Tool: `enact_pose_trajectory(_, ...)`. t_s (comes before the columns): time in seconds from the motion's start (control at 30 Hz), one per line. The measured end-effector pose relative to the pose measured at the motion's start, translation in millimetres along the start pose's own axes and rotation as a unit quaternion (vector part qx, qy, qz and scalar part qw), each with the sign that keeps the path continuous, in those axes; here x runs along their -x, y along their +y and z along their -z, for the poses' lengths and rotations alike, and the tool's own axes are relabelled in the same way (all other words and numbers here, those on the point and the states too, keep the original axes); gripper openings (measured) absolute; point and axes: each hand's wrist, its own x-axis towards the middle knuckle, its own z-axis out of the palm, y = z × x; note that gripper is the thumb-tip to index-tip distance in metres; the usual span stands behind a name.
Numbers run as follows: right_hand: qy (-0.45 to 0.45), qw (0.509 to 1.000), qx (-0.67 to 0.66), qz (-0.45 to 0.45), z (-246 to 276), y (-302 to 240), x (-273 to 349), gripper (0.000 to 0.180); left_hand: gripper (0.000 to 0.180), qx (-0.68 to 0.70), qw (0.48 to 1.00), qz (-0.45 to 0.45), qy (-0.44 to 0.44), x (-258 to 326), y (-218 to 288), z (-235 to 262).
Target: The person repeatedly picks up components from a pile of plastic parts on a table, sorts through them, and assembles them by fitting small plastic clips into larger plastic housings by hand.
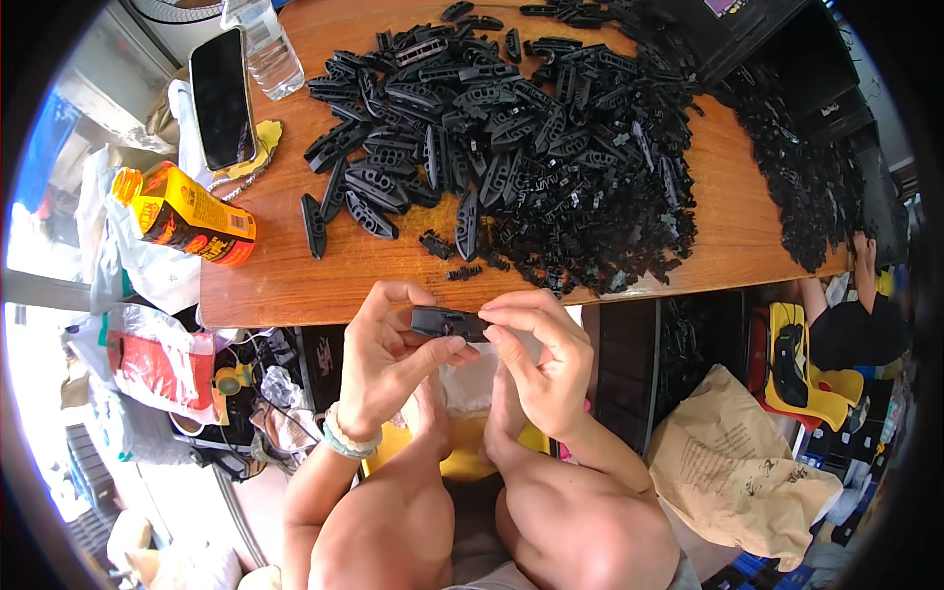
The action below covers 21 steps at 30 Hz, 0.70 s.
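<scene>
A small black plastic part (448,323) is held between both my hands, just below the front edge of the wooden table (285,285). My left hand (385,356) grips its left end with thumb and fingers. My right hand (539,352) pinches its right end. A bracelet sits on my left wrist. On the table lies a big heap of black plastic parts (521,147), longer oval pieces on the left and small pieces on the right. A few small pieces (462,271) lie loose near the front edge.
A phone (222,96), a clear bottle (262,45) and an orange-yellow bottle on its side (187,216) sit at the table's left. A brown paper bag (737,462) lies on the floor to the right. Another person (860,324) sits at far right. Bags and clutter fill the left floor.
</scene>
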Motion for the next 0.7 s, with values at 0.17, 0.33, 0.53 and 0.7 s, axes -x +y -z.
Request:
enact_pose_trajectory(0.17, 0.017, 0.994, 0.079, 0.074, 0.9, 5.2, 2.7, 0.019, 0.033, -0.01, 1.0, 0.013, 0.024, 2.8, 0.2, -2.4)
enact_pose_trajectory(0.33, 0.027, 0.962, 0.199, 0.187, 1.9, 9.3, 3.5, 0.025, 0.03, -0.005, 0.999, 0.024, 0.037, 4.1, 2.0, -7.4)
enact_pose_trajectory(0.53, -0.069, 0.997, 0.025, -0.03, 2.6, 0.6, 3.7, 0.023, 0.019, -0.042, 0.998, -0.002, 0.038, 8.0, -3.7, -0.5)
enact_pose_trajectory(0.7, -0.083, 0.993, 0.041, -0.076, 1.7, 8.3, 15.1, 0.023, 0.022, -0.026, 0.999, 0.032, 0.031, 9.0, -8.5, 0.1)
